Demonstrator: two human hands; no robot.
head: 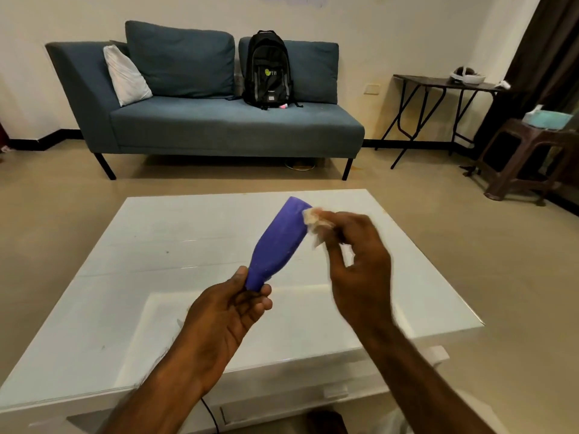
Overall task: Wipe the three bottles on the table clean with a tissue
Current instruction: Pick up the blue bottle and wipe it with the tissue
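Observation:
A purple bottle (277,242) is held in the air above the white table (150,245), tilted with its base pointing up and away. My left hand (225,311) grips its narrow neck end. My right hand (357,261) pinches a crumpled white tissue (316,222) against the bottle's upper side near the base. The right hand is motion-blurred. No other bottle shows in this view.
A blue sofa (219,120) with a black backpack (268,70) stands beyond the table. A dark folding table (438,86) and a brown stool (526,151) carrying a teal tissue box (548,117) sit at the right. Tan floor surrounds the table.

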